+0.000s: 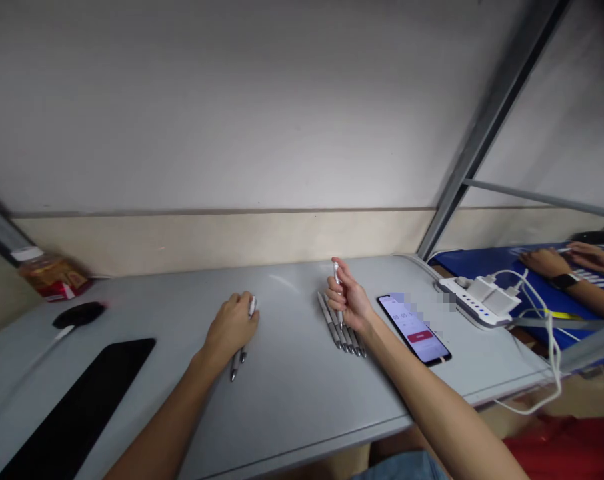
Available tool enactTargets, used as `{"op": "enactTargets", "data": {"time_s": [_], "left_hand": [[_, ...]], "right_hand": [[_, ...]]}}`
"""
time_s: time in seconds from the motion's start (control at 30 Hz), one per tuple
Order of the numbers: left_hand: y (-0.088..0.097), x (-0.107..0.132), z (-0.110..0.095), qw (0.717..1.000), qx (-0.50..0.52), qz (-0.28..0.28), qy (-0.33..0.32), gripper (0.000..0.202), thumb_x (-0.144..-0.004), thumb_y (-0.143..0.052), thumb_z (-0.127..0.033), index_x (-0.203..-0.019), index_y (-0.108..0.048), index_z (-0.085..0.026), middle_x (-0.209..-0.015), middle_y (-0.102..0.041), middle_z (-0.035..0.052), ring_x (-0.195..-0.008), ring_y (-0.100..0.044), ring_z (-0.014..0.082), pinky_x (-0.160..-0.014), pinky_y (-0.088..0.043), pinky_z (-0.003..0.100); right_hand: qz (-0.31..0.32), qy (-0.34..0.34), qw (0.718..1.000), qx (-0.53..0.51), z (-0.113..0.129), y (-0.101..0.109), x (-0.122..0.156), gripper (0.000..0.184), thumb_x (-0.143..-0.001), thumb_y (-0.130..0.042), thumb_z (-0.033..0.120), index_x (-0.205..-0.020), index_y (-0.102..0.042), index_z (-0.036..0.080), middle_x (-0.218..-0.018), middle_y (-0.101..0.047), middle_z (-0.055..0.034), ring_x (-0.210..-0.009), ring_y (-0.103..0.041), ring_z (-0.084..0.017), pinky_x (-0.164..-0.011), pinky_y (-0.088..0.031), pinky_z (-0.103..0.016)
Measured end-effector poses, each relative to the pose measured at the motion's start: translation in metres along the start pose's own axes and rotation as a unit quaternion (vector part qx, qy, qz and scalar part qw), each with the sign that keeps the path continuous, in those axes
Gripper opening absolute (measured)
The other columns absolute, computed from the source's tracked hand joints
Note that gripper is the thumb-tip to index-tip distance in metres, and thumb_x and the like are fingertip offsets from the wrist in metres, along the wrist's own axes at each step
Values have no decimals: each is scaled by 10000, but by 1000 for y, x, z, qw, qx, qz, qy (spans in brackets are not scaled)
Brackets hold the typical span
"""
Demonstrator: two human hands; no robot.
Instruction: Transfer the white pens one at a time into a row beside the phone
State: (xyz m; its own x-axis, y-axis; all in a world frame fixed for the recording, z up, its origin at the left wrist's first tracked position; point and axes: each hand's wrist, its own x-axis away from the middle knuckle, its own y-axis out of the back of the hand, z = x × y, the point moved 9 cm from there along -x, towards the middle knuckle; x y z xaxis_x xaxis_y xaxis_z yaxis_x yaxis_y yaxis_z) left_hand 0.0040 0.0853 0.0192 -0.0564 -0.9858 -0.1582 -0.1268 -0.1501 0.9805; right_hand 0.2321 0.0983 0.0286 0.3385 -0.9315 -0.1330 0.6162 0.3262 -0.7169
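My right hand [351, 299] is closed round a grey-and-white click pen [340, 317], held upright with its tip down and the thumb at its top end. Just below it lies a row of several similar pens [329, 321], side by side on the grey tabletop [287, 413]; the hand hides part of the row. Off to the left, my left hand [232, 321] rests low over the desk, fingers curled over pens [235, 369]. Two pen tips stick out below that palm, and a white pen end shows by the fingertips. How many pens lie under it is hidden.
Right of the row lies a lit phone [418, 332], then a white power strip [477, 303] with chargers and cables. At left are a black slab [85, 407], a black oval object [79, 314] with a cable and a bottle [52, 275]. Another person's hands [545, 262] work beyond the metal frame.
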Motion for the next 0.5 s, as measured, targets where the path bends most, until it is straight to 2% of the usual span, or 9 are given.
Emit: {"op": "enactTargets", "data": {"time_s": [0.23, 0.33, 0.43, 0.5], "left_hand": [[3, 3, -1, 1000, -20, -11, 10, 273, -864, -380, -323, -1047, -531, -188, -1038, -549, 112, -1013, -511, 273, -767, -444, 358], [4, 4, -1, 999, -27, -17, 14, 295, -864, -382, -335, -1065, -540, -188, -1054, -534, 117, -1034, -486, 281, -776, -441, 361], [5, 3, -2, 999, -36, -26, 12, 309, -863, -394, -339, -1078, -548, -180, -1056, -525, 120, -1030, -475, 280, -807, -431, 365], [5, 3, -3, 999, -43, -30, 8, 314, -861, -402, -339, -1082, -552, -173, -1058, -521, 122, -1027, -468, 281, -817, -426, 367]], "right_hand": [[-15, -12, 1000, -3, -3, 3, -2, 211, -857, -602, 333, -1033, -486, 317, -560, -296, 88, -407, -182, -55, -360, -111, -152], [-11, -31, 999, 31, -9, -1, -1, 250, -850, -594, 340, -1083, -525, 281, -590, -396, 69, -433, -294, -59, -384, -246, -159], [-4, -51, 993, 111, -18, -5, 0, 295, -839, -594, 337, -1109, -568, 223, -688, -518, 23, -551, -462, -87, -533, -421, -218], [-9, -43, 978, 204, -21, -4, 1, 285, -840, -589, 341, -1089, -583, 204, -733, -567, 1, -635, -528, -113, -621, -447, -253]]}}
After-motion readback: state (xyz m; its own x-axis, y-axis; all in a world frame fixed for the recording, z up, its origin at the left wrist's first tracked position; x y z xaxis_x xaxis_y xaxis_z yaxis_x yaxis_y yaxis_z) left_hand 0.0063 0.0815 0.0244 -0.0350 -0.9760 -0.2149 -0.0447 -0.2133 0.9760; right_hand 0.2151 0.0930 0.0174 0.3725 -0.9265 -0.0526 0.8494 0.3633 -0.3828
